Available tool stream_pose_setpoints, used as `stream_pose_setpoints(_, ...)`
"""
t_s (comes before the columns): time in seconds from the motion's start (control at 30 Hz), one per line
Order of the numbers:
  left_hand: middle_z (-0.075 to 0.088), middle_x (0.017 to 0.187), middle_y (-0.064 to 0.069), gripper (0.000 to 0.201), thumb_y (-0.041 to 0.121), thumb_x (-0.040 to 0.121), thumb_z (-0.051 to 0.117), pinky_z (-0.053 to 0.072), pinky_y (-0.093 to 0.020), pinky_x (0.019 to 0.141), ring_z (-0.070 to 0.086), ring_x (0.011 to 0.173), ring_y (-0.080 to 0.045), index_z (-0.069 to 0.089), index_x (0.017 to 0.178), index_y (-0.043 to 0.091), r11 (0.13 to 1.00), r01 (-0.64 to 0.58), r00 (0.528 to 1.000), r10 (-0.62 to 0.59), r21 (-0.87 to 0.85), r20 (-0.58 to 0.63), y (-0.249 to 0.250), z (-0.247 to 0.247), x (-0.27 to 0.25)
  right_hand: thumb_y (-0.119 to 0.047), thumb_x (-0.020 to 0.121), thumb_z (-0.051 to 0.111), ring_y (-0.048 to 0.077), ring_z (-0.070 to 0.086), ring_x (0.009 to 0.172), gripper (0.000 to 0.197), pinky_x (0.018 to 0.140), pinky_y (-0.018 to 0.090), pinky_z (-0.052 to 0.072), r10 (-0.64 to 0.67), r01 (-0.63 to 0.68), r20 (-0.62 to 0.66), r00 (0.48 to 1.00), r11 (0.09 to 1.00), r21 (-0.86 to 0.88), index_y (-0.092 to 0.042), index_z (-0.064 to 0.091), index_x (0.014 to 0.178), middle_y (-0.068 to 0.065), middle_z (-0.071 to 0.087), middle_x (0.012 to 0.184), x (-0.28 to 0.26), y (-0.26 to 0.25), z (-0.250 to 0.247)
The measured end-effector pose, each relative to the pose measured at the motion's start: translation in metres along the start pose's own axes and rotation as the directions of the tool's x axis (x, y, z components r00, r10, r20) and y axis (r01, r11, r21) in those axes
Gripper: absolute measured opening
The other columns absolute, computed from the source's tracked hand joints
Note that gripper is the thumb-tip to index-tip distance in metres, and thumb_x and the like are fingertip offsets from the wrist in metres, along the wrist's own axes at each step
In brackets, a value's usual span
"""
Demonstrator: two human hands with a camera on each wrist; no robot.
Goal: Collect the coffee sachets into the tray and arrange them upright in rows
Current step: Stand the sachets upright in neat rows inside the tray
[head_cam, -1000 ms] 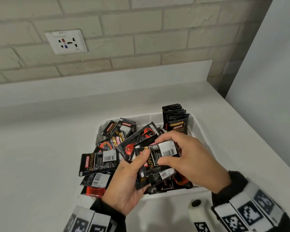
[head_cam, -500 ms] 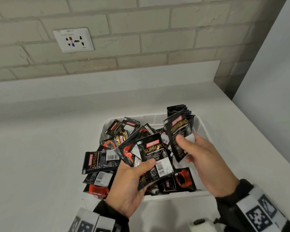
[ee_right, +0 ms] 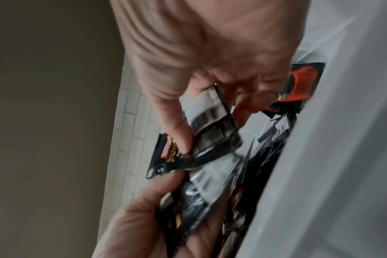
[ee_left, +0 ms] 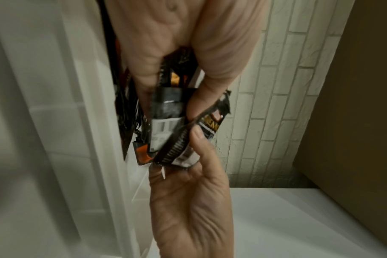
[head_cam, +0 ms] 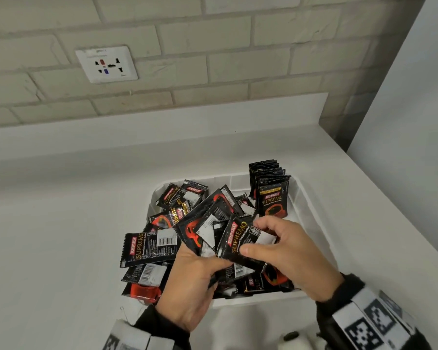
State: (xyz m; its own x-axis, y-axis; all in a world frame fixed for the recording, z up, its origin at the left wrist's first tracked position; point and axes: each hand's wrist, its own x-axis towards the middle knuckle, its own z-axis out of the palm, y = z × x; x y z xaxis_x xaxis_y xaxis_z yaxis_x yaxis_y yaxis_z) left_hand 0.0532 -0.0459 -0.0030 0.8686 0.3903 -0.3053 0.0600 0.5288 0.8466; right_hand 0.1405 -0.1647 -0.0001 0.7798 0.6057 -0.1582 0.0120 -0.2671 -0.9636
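Observation:
A white tray (head_cam: 311,223) on the counter holds a loose heap of black coffee sachets (head_cam: 177,213). A short row of upright sachets (head_cam: 271,190) stands in its far right corner. My left hand (head_cam: 200,271) grips a fanned bundle of sachets (head_cam: 208,231) above the tray's near side. My right hand (head_cam: 257,236) pinches the top sachet (head_cam: 238,241) of that bundle between thumb and fingers. The left wrist view shows the same pinched sachet (ee_left: 183,144) below my left hand (ee_left: 188,52). In the right wrist view my right hand (ee_right: 199,69) holds the sachet (ee_right: 212,125) by its barcode end.
A few sachets (head_cam: 149,246) overhang the tray's left rim onto the white counter (head_cam: 61,248). A brick wall with a socket (head_cam: 106,64) runs behind. A grey panel (head_cam: 415,109) bounds the counter on the right. A white object (head_cam: 296,339) sits at the near edge.
My right hand carried one sachet to the upright row and left it standing at the front. It has come back to the bundle and pinches the top sachet. My left hand kept the bundle.

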Motion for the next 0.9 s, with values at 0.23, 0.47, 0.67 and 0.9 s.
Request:
stream_pose_setpoints(0.23,0.074,0.087,-0.008,0.032,0.02,0.064,0.065,0.058,-0.033,0.062,0.071,0.068,-0.02,0.066,0.096,0.012,0.982,0.108,0.991,-0.118,-0.153,-0.058,0.007,-0.002,0.001,-0.004,0.077,0.069,0.009,0.068,0.076,0.018,0.07,0.018,0.053,0.076,-0.083,0.095,0.993,0.995,0.063,-0.005,0.061,0.094,0.001,0.073,0.087,0.004,0.0,-0.011)
stream_pose_setpoints(0.47,0.073,0.088,-0.014,0.02,0.014,0.08,0.059,0.057,-0.036,0.054,0.07,0.064,-0.025,0.065,0.098,0.005,0.986,0.092,0.985,-0.11,-0.135,-0.134,0.009,0.0,0.002,-0.014,0.073,0.072,0.009,0.061,0.098,0.026,0.095,0.034,0.046,0.029,-0.02,-0.126,0.992,0.997,0.073,-0.023,0.058,0.094,-0.009,0.066,0.099,0.003,-0.003,-0.019)
stream_pose_setpoints(0.67,0.073,0.09,-0.014,0.018,0.006,0.09,0.052,0.058,-0.031,0.052,0.071,0.069,-0.022,0.064,0.103,0.005,0.994,-0.021,0.986,0.003,-0.105,-0.166,0.006,0.008,0.004,0.0,0.08,0.063,-0.012,0.05,0.074,0.04,0.064,0.001,0.038,-0.504,0.365,-0.295,0.812,0.833,-0.417,-0.032,0.04,0.085,-0.017,0.05,0.078,-0.005,-0.028,-0.016)
stream_pose_setpoints(0.9,0.064,0.069,-0.007,0.018,0.015,0.075,0.053,0.053,-0.022,0.05,0.064,0.058,-0.013,0.07,0.075,0.009,0.962,-0.026,0.999,0.019,-0.271,-0.027,0.01,0.016,-0.002,-0.025,0.075,0.043,0.012,0.049,0.09,0.037,0.073,0.03,0.051,-0.449,0.383,0.04,0.893,0.709,-0.592,-0.03,0.035,0.111,-0.009,0.04,0.102,-0.015,-0.028,0.036)
